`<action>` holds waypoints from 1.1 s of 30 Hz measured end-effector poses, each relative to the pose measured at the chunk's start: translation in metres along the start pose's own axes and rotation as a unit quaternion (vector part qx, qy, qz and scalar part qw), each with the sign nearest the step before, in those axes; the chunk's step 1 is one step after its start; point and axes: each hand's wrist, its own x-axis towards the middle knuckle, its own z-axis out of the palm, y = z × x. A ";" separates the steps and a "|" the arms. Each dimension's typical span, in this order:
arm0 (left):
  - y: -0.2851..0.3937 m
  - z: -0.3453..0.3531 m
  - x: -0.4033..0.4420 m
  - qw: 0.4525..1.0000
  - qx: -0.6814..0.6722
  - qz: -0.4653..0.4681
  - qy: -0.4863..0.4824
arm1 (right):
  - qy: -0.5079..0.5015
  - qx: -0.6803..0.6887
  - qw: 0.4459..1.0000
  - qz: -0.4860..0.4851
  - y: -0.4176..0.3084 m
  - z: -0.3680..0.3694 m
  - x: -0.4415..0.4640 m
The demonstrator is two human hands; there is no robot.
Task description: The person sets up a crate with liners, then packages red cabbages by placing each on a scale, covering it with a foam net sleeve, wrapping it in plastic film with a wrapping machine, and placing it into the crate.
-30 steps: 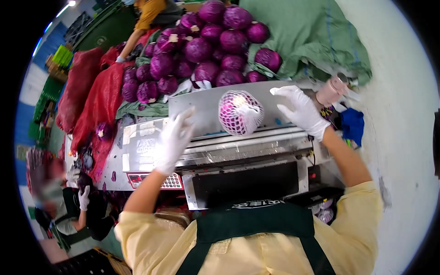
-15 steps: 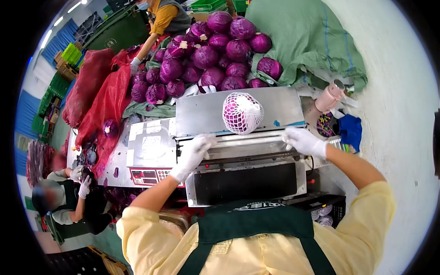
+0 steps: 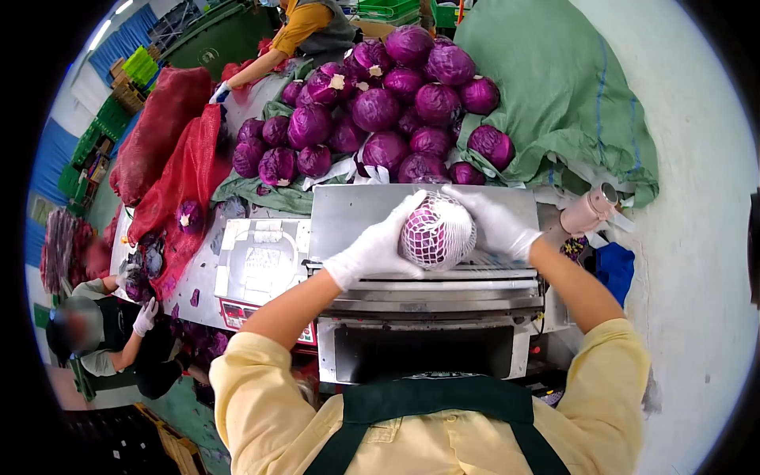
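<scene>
A red cabbage in a white foam net sits over the front part of a steel plate on the wrapping machine. My left hand, in a white glove, cups its left side with the thumb low in front. Against its upper right side lies my gloved right hand, slightly blurred. Together the two hands hold the cabbage between them. Just in front of it runs a pale roller, with a dark panel below.
Loose red cabbages are heaped behind the machine beside a green sack. A scale stands left, a pink bottle right. Red mesh sacks lie far left. One co-worker reaches in behind; another handles a cabbage.
Both my hands have left the roller area and moved up and inward onto the netted cabbage. The view has shifted slightly. The co-worker at the back has moved a hand leftward.
</scene>
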 end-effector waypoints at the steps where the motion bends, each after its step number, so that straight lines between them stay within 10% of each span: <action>1: 0.007 -0.002 0.000 0.999 -0.021 -0.032 0.006 | 0.007 0.038 0.999 0.017 -0.001 0.002 0.004; 8: 0.066 0.020 -0.044 0.817 -0.503 -0.267 -0.094 | -0.127 0.213 0.961 0.126 -0.053 -0.003 -0.060; 10: 0.082 0.041 -0.074 0.821 -0.381 -0.384 -0.182 | -0.194 0.462 0.750 0.432 -0.103 -0.004 -0.095; 12: 0.085 0.063 -0.103 0.727 -0.472 -0.434 -0.246 | -0.167 0.498 0.689 0.499 -0.139 0.004 -0.128; 13: 0.085 0.073 -0.113 0.728 -0.443 -0.443 -0.278 | -0.204 0.431 0.803 0.358 -0.126 0.021 -0.156; 16: 0.088 0.106 -0.135 0.649 -0.524 -0.510 -0.209 | -0.168 0.544 0.674 0.470 -0.116 0.047 -0.197; 18: 0.071 0.129 -0.140 0.603 -0.570 -0.530 -0.174 | -0.305 0.304 0.870 0.243 -0.095 0.061 -0.212; 20: 0.053 0.145 -0.154 0.561 -0.646 -0.507 -0.106 | -0.316 0.298 0.857 0.277 -0.099 0.065 -0.216; 22: 0.040 0.143 -0.178 0.610 -0.641 -0.435 -0.168 | -0.206 0.502 0.763 0.351 -0.097 0.076 -0.228; 23: 0.058 0.130 -0.190 0.721 -0.548 -0.408 -0.114 | -0.126 0.639 0.610 0.451 -0.106 0.072 -0.227; 26: 0.092 0.103 -0.231 0.963 -0.090 -0.251 0.029 | 0.014 0.648 0.639 0.415 -0.132 0.054 -0.240; 28: 0.092 0.102 -0.251 0.987 0.005 -0.130 0.091 | 0.107 0.469 0.744 0.464 -0.162 0.056 -0.253; 30: 0.088 0.109 -0.256 0.984 0.099 -0.010 0.150 | 0.070 0.042 0.946 0.315 -0.158 0.067 -0.278; 33: 0.099 0.121 -0.231 0.865 -0.300 -0.305 0.261 | 0.193 0.242 0.854 0.418 -0.146 0.082 -0.285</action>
